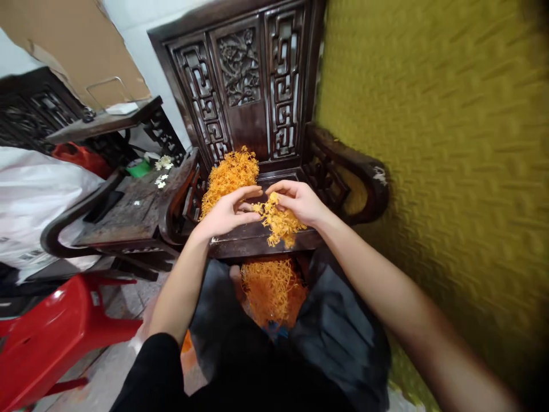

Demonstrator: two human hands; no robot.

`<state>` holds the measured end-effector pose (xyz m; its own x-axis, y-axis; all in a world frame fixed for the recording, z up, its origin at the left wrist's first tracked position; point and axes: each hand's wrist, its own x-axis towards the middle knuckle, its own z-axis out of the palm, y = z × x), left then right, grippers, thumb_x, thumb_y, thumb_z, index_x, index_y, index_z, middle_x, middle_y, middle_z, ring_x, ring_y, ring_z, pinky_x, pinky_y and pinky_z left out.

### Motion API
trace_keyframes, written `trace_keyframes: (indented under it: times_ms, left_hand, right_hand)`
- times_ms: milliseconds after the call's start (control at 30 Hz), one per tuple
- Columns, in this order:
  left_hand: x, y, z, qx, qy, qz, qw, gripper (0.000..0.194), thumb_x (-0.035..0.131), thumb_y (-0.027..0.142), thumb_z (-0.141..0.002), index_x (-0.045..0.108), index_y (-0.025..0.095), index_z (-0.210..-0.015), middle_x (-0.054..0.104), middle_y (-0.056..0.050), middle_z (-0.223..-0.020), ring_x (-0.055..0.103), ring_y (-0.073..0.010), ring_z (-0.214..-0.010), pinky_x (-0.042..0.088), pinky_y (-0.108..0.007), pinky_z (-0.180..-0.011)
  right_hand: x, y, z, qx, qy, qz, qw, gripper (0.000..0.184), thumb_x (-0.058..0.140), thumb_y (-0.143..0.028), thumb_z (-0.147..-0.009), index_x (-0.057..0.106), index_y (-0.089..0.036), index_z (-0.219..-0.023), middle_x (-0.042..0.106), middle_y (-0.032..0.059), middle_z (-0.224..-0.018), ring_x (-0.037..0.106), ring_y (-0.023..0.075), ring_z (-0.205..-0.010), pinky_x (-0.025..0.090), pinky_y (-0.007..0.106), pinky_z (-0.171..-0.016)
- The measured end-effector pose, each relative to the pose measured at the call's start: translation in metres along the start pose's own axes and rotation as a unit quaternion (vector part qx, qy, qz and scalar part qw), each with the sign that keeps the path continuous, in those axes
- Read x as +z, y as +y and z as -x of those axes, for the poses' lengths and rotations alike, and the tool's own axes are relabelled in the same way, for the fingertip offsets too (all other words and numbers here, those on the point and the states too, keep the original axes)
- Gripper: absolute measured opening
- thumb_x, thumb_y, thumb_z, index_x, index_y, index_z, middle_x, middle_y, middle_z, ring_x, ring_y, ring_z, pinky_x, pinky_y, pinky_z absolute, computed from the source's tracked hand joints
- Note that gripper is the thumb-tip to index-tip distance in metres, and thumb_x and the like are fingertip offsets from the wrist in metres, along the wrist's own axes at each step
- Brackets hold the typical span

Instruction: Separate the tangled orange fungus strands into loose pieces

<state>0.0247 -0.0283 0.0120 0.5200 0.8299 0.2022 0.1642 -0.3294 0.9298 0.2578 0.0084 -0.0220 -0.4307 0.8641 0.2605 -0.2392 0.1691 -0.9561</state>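
Observation:
Both my hands are over the seat of a dark carved wooden chair (257, 243). My right hand (300, 201) is closed on a clump of orange stringy strands (278, 224) that hangs down over the seat's front edge. My left hand (229, 212) pinches the same clump from the left with thumb and fingers. A bigger pile of the orange strands (229, 174) lies on the seat behind my left hand. Below the seat, more orange strands (272, 289) fill a dark bag (343, 332) between my knees.
A yellow-green textured wall (450, 171) rises close on the right. A second dark wooden chair (128, 212) with small white bits stands to the left, beside a white sack (34, 194). A red plastic stool (55, 337) sits at lower left. Cardboard (77, 46) leans at upper left.

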Motion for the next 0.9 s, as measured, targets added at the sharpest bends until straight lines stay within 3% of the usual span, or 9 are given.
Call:
trace_keyframes:
  times_ms: [133,233,433,567,667,800,900]
  left_hand:
    - [0.037,0.026,0.045,0.005,0.055,-0.013,0.998,0.06,0.085,0.035,-0.079,0.063,0.02,-0.132,0.068,-0.016,-0.133,0.072,-0.0141,-0.083,0.062,-0.028,-0.069]
    - [0.063,0.047,0.076,0.048,0.098,-0.093,0.99,0.051,0.085,0.036,-0.078,0.068,0.017,-0.123,0.073,-0.011,-0.11,0.069,-0.0134,-0.08,0.058,-0.025,-0.067]
    - [0.099,0.09,0.116,0.156,0.154,-0.241,0.946,0.032,0.077,0.036,-0.088,0.072,0.02,-0.116,0.072,-0.01,-0.124,0.07,-0.0143,-0.09,0.057,-0.026,-0.073]
    - [0.106,0.114,0.136,0.192,0.203,-0.327,0.903,0.022,0.07,0.035,-0.094,0.075,0.02,-0.109,0.078,-0.008,-0.105,0.072,-0.0164,-0.088,0.058,-0.031,-0.08]
    - [0.103,0.129,0.148,0.213,0.211,-0.382,0.874,0.019,0.065,0.032,-0.098,0.075,0.02,-0.109,0.079,-0.007,-0.102,0.073,-0.017,-0.091,0.058,-0.033,-0.086]
    - [0.098,0.144,0.156,0.233,0.201,-0.427,0.85,0.018,0.064,0.033,-0.098,0.075,0.019,-0.1,0.079,-0.007,-0.096,0.073,-0.0163,-0.084,0.057,-0.031,-0.08]
    - [0.097,0.152,0.152,0.238,0.16,-0.451,0.845,0.019,0.063,0.033,-0.099,0.075,0.018,-0.096,0.078,-0.006,-0.088,0.072,-0.0156,-0.079,0.056,-0.029,-0.075]
  right_hand:
    - [0.024,-0.021,0.045,-0.017,0.055,-0.019,0.998,0.029,0.081,-0.033,-0.074,0.073,-0.02,-0.098,0.065,-0.0015,-0.077,0.049,0.008,-0.057,0.038,0.025,-0.055]
    - [0.041,-0.044,0.079,-0.019,0.071,-0.008,0.997,0.027,0.079,-0.028,-0.074,0.073,-0.019,-0.099,0.064,-0.0029,-0.074,0.048,0.0074,-0.056,0.036,0.025,-0.053]
    - [0.072,-0.088,0.124,-0.03,0.029,0.031,0.999,0.028,0.078,-0.034,-0.079,0.071,-0.017,-0.101,0.064,-0.0028,-0.077,0.048,0.0071,-0.059,0.038,0.024,-0.057]
    - [0.083,-0.114,0.141,-0.04,-0.011,0.042,0.998,0.031,0.078,-0.037,-0.082,0.07,-0.018,-0.106,0.063,-0.0025,-0.08,0.049,0.0075,-0.06,0.04,0.024,-0.058]
    - [0.083,-0.134,0.149,-0.044,-0.053,0.067,0.995,0.033,0.078,-0.035,-0.083,0.069,-0.019,-0.111,0.067,-0.0001,-0.088,0.054,0.0085,-0.065,0.045,0.025,-0.062]
    - [0.078,-0.158,0.159,-0.04,-0.132,0.172,0.975,0.035,0.077,-0.036,-0.084,0.071,-0.018,-0.113,0.075,0.0067,-0.105,0.068,0.0167,-0.088,0.055,0.031,-0.079]
    - [0.075,-0.17,0.169,-0.056,-0.153,0.281,0.946,0.026,0.07,-0.036,-0.089,0.074,-0.017,-0.107,0.077,0.0073,-0.103,0.07,0.0203,-0.09,0.055,0.034,-0.08]
